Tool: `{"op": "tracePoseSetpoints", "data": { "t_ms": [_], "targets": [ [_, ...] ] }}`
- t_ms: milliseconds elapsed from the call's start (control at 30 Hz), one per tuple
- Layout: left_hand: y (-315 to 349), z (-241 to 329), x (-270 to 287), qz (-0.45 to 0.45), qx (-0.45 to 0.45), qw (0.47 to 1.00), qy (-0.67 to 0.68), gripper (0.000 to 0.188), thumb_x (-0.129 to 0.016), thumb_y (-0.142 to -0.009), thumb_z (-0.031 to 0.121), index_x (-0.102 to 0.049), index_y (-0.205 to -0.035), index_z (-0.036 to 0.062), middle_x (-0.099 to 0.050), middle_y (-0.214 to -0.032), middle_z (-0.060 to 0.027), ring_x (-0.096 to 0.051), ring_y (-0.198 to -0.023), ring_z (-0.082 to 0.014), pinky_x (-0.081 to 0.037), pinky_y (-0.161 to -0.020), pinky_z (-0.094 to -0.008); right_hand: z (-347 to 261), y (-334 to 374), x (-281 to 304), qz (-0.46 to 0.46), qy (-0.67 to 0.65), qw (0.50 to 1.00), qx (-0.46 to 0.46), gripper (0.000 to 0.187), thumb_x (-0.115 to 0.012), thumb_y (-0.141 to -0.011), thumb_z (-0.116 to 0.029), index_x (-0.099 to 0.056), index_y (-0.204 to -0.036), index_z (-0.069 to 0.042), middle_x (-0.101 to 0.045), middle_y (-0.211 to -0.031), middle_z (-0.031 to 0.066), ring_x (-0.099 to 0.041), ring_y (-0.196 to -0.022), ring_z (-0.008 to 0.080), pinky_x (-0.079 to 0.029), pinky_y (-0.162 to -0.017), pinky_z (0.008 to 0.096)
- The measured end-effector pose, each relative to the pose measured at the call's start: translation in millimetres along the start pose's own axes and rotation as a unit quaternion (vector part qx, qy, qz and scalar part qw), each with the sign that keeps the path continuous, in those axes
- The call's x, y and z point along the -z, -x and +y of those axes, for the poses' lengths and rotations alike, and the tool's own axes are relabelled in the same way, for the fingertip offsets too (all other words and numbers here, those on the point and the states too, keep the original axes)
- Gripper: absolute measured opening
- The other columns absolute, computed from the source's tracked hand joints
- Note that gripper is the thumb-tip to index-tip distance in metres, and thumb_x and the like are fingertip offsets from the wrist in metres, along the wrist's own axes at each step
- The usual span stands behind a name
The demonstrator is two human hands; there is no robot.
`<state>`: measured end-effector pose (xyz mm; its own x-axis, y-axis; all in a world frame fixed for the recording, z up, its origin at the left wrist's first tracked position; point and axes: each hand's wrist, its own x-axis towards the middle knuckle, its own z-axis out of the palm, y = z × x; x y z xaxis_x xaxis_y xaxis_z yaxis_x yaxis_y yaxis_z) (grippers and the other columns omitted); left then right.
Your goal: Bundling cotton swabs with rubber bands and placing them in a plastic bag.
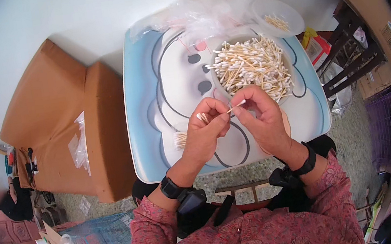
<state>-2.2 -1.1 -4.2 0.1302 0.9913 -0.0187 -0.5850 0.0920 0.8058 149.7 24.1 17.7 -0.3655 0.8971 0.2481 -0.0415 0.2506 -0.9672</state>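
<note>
1 cotton swab (pixel 235 107) is pinched between left hand (pixel 207 128), with more swabs (pixel 202 117) tucked in, and right hand (pixel 263 122); cotton tips (pixel 242 102) are best left untouched.

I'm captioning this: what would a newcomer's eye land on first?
Probably the heap of cotton swabs on the right side of the cartoon-printed table. Next, nearer the wearer, the left hand and right hand pinching one swab between them. A brown upholstered seat stands left of the table.
</note>
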Motion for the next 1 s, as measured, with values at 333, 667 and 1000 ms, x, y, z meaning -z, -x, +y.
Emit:
{"op": "tracePoseSetpoints", "data": {
  "t_ms": [333,667,1000],
  "targets": [
    [-4,2,7,-0.105,0.228,0.961,0.115,0.013,-0.049,-0.092,0.019,-0.052,-0.094,0.0062,-0.054,-0.074,-0.0054,-0.039,-0.051,-0.0082,-0.029,-0.045,-0.0182,4,-8,12,-0.008,-0.027,0.999,-0.039,0.027,-0.058,-0.079,0.001,-0.053,-0.106,-0.003,-0.053,-0.08,0.0009,-0.051,-0.074,0.006,-0.045,-0.068,0.0227],
    [3,-3,10,-0.218,0.229,0.945,0.084,0.025,-0.047,-0.095,0.03,-0.053,-0.1,0.0058,-0.06,-0.083,-0.0063,-0.055,-0.063,-0.014,-0.04,-0.053,-0.0249,-12,-11,18,-0.018,0.192,0.977,0.096,0.02,-0.062,-0.074,-0.004,-0.06,-0.094,-0.005,-0.056,-0.081,0.0088,-0.057,-0.075,0.0219,-0.047,-0.07,0.03],
    [6,-6,7,-0.205,0.212,0.955,0.025,0.024,-0.05,-0.094,0.028,-0.052,-0.106,0.0073,-0.058,-0.084,-0.0054,-0.058,-0.073,-0.0141,-0.047,-0.068,-0.0265,-13,-8,22,-0.147,0.138,0.978,0.052,0.013,-0.061,-0.079,-0.004,-0.064,-0.092,-0.004,-0.059,-0.099,0.0102,-0.059,-0.088,0.0215,-0.046,-0.076,0.0294]
  ]
}}
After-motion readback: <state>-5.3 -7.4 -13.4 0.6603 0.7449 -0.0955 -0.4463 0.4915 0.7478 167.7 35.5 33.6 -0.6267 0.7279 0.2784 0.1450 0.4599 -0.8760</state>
